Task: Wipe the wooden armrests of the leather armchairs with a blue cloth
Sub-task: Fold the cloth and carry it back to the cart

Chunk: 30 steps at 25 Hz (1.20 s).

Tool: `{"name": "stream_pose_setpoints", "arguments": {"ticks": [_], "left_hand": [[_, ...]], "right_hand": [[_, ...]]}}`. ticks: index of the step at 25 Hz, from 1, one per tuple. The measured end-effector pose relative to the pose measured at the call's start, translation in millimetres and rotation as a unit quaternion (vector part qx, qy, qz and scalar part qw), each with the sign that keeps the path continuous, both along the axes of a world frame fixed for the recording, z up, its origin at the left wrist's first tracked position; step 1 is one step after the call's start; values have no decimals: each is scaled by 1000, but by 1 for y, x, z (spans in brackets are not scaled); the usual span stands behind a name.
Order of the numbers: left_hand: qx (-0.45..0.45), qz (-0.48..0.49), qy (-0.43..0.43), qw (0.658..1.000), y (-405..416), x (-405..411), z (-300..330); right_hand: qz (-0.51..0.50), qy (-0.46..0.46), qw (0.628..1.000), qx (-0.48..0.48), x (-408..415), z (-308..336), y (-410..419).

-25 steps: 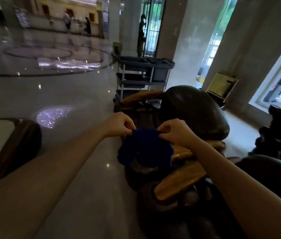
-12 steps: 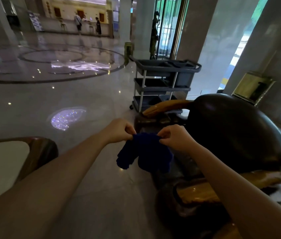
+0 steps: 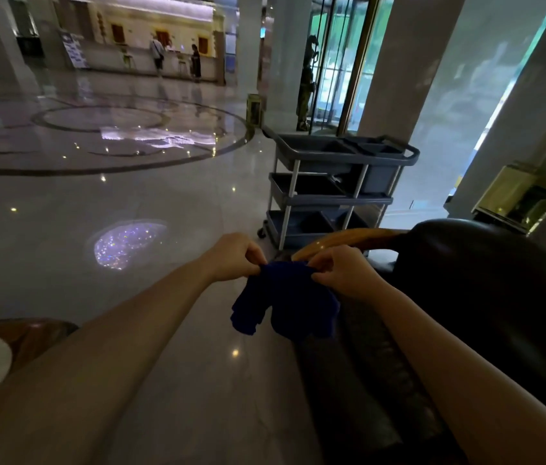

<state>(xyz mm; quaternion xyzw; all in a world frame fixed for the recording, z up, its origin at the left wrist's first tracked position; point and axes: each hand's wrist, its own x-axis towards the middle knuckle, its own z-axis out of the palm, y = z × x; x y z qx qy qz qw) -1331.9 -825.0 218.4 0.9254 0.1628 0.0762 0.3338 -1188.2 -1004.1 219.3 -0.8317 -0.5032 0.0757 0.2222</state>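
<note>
The cloth [image 3: 290,305] covers the near end of the armrest [image 3: 348,237], so where wood meets chair cannot be told. The top edge of the cloth is lost under the pinching fingers [image 3: 254,260] of the left hand [image 3: 234,255] and inside the right hand [image 3: 343,273]. The armchair [image 3: 486,297] runs off the right and bottom edges; its seat and lower frame are too dark to read. Both forearms are cut by the bottom edge. A table [image 3: 13,337] at lower left is cut by the left edge. People at the far counter [image 3: 164,62] are too small and blurred to make out. The contents of the cart [image 3: 332,186] sit in shadow.
</note>
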Motion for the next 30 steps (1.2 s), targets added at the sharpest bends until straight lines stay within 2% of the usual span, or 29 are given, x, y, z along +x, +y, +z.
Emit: {"name": "stream_pose_setpoints", "arguments": {"ticks": [10, 18, 30], "left_hand": [[27, 4, -10, 1000, 227, 163, 17], [56, -85, -10, 995, 428, 322, 45], [62, -153, -23, 986, 617, 550, 50]], "right_hand": [[18, 9, 1000, -2, 173, 14, 232], [-70, 11, 997, 43, 303, 27, 409], [-129, -8, 991, 44, 502, 34, 584]]}}
